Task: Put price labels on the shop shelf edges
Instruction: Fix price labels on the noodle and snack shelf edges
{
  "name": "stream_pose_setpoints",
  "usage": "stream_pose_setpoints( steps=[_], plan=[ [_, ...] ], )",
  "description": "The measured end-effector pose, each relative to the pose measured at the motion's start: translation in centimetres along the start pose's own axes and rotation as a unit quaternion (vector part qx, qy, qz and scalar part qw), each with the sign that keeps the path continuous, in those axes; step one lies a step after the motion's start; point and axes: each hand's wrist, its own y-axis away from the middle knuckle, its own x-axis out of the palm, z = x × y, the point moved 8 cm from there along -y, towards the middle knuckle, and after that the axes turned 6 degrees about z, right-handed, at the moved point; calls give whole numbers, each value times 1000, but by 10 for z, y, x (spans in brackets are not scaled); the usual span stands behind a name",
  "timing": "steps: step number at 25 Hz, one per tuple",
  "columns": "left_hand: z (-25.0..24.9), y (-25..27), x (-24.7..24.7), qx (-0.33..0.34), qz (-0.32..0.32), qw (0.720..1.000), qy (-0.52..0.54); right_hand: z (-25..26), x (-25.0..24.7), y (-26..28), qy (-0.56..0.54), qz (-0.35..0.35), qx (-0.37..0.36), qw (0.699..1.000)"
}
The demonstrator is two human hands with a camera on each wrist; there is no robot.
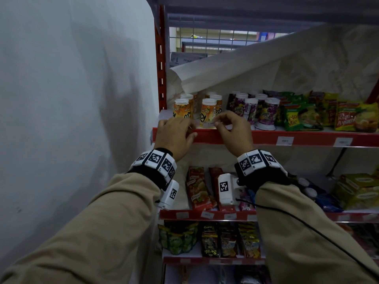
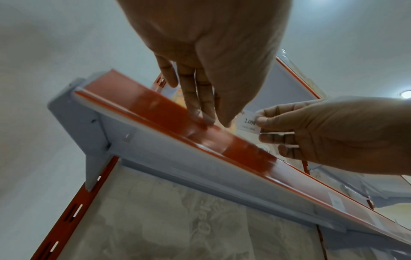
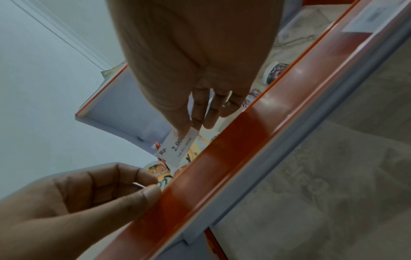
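Observation:
The red shelf edge strip [image 1: 266,137] [image 2: 138,95] [image 3: 244,137] runs along the upper shelf. My right hand [image 1: 217,124] [image 2: 259,125] [image 3: 189,128] pinches a small white price label [image 1: 209,124] [image 2: 248,123] [image 3: 175,147] printed "Rp 2.000", just above the strip's top edge. My left hand [image 1: 189,130] [image 2: 213,121] [image 3: 151,186] is close to its left, thumb on the strip's front face and fingertips on its top lip. Orange-labelled cups [image 1: 208,111] stand right behind both hands.
Two white labels [image 1: 284,141] [image 1: 343,142] sit in the strip further right. Purple cups [image 1: 266,111] and noodle packs [image 1: 301,117] fill the same shelf. Lower shelves [image 1: 205,215] hold snack packs and labels. A white wall [image 1: 71,99] closes the left side.

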Motion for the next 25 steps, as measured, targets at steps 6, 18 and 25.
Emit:
stream_pose_setpoints(
  steps=[6,18,25],
  plan=[
    [8,1,-1,-2,3,1000,5,0,27,-1,36,57,11,998],
    [1,-1,3,37,23,991,-129,5,28,0,176,101,-60,977],
    [2,1,8,49,46,985,-157,6,33,-1,248,162,-74,952]
  ],
)
